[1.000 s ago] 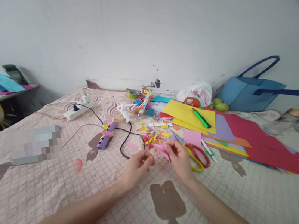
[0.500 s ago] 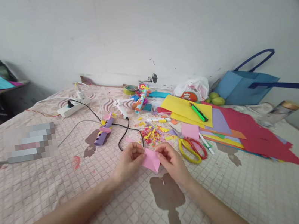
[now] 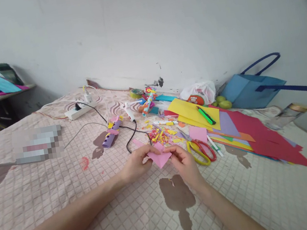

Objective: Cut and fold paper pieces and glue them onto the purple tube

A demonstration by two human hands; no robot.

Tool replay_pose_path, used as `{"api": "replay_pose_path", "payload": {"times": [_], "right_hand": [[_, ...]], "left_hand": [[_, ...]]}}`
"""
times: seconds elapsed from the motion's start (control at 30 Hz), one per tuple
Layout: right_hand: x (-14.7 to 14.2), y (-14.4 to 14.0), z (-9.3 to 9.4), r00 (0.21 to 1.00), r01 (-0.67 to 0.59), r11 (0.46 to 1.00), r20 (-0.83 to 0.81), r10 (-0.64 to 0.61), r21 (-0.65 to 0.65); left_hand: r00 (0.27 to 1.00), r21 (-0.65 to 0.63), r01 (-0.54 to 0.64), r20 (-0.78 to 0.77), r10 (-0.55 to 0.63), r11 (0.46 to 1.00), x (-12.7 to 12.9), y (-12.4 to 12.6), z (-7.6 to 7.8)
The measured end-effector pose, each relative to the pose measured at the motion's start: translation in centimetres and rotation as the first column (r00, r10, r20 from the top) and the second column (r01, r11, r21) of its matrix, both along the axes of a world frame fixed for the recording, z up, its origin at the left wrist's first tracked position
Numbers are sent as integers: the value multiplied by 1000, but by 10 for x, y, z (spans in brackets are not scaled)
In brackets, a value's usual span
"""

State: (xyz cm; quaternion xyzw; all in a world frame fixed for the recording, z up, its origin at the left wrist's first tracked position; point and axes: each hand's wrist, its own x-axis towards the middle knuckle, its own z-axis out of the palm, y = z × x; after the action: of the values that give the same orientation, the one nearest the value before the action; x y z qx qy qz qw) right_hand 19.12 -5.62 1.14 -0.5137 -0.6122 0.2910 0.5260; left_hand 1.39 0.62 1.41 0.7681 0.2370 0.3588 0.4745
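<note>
Head view: from where I stand, the small pink paper (image 3: 161,162) is near the middle of the frame, between both hands, one corner pointing down toward the bottom edge. A second ago only the right hand (image 3: 186,167) had it, with the left hand (image 3: 136,165) apart; half a second ago both had it by its sides, as a flatter, squarer piece. Now it looks creased, and the left fingers reach over its upper left part, pinching it; the right thumb and fingers nip its right edge, the other fingers curled in.

Close by the right hand, at centre right, lie the scissors (image 3: 194,142) with yellow and red handles, and a pink square (image 3: 198,134) beyond. Just past the paper is a litter of coloured scraps (image 3: 159,135), and a black cord (image 3: 135,127) loops down from the white glue gun (image 3: 128,113) to just beyond the left hand, rather in the way there. The purple roll (image 3: 111,138) lies left of it. Right of centre, a green cutter (image 3: 206,115) sits on yellow sheets (image 3: 181,109), with a red sheet (image 3: 274,142) beyond and a blue bag (image 3: 250,90) at upper right. Something at far left is blurred out.
</note>
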Motion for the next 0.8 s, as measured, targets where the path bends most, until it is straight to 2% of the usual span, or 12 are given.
{"api": "replay_pose_path", "payload": {"times": [0.13, 0.33, 0.47, 0.6, 0.7, 0.8], "right_hand": [[-3, -1, 0, 1000, -16, 999, -23, 17, 32], [-7, -2, 1, 997, 24, 997, -70, -19, 71], [-10, -2, 0, 990, 79, 997, -113, -79, -7], [-16, -4, -2, 976, 61, 991, -201, -85, -120], [-20, -5, -2, 952, 22, 987, -297, -70, -162], [-23, -6, -1, 912, -51, 982, -410, -28, -181]], "left_hand": [[996, -6, -80, 30, 80, 997, 1, 1, -3], [987, -141, -17, 154, 39, 990, 2, 3, -6], [958, -313, 2, 273, 88, 950, 6, 1, -8], [958, -463, -3, 254, 136, 887, 8, -3, -6], [958, -494, -41, 228, 175, 869, 8, -4, -4], [957, -476, -69, 215, 192, 877, 7, -5, -5]]}}
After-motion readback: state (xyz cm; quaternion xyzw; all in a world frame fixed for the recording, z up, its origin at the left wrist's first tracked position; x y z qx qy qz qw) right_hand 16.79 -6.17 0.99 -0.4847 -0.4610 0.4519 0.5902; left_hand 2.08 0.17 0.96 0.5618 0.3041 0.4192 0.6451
